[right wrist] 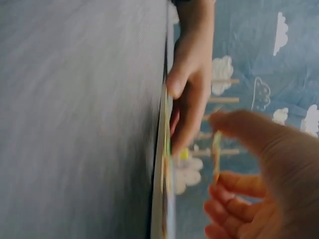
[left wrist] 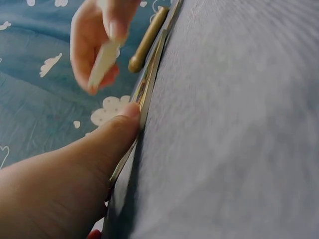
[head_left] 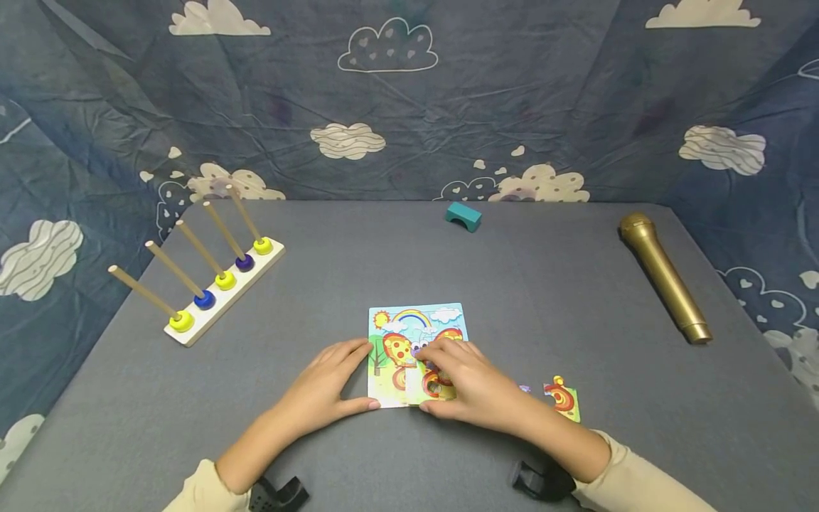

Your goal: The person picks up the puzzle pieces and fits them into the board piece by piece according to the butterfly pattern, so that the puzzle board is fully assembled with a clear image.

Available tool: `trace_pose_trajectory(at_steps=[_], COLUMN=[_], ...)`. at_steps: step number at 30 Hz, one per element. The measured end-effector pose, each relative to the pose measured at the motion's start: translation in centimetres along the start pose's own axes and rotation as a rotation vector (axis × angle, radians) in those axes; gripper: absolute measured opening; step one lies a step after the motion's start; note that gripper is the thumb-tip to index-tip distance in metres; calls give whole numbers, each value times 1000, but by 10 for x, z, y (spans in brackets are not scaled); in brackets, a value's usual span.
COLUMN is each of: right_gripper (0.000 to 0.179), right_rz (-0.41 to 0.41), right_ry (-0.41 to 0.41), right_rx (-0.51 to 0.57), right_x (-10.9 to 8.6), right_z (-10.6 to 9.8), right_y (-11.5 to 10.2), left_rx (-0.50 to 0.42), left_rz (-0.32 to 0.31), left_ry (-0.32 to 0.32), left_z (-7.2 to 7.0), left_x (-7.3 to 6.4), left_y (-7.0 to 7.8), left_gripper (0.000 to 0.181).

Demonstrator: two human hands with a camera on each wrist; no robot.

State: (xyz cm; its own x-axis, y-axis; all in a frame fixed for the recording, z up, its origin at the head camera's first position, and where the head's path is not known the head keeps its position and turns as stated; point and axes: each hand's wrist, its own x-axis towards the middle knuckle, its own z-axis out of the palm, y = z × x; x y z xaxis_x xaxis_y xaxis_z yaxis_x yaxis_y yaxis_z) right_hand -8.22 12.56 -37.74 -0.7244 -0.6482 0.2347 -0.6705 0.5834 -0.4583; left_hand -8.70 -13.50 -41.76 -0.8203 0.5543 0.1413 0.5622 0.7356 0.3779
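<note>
A square jigsaw puzzle board lies on the table, its picture showing a butterfly, a rainbow and a sun. My left hand holds the board at its left side, the fingers at the left edge and the thumb on the near edge. Over the right half of the board, my right hand pinches a puzzle piece between thumb and fingers. Both wrist views show that piece raised off the board. Part of the picture is hidden under the right hand. A pale gap shows in the board's lower middle.
Right of the board lies another puzzle piece, partly behind the right forearm, with a small purple bit nearby. A peg stacker with rings stands left. A teal arch block sits at the back, a gold microphone at right.
</note>
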Motion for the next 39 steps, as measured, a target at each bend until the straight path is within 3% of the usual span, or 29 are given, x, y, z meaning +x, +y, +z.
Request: trace_pose_trajectory(at_steps=[14,21,25,32,39], right_gripper=[54,54,52,48,58], right_rz=[5,43,39,6,76], right_ry=[-40,-46,-23,-31,-118], right_rx=[-26,13,10,-27,189], right_x=[28,29,28,27,25], right_z=[34,34,34,31,11], right_y=[5,5,5,7,10], left_rx=[-24,-32,-16,-19,-62], left_rz=[55,180,228,218,183], left_ry=[32,79,74,53,53], left_z=[5,1,-1,-3,-1], left_x=[4,4,3,1,1], left_y=[2,2,2,2,2], left_gripper=[77,50,40,37,37])
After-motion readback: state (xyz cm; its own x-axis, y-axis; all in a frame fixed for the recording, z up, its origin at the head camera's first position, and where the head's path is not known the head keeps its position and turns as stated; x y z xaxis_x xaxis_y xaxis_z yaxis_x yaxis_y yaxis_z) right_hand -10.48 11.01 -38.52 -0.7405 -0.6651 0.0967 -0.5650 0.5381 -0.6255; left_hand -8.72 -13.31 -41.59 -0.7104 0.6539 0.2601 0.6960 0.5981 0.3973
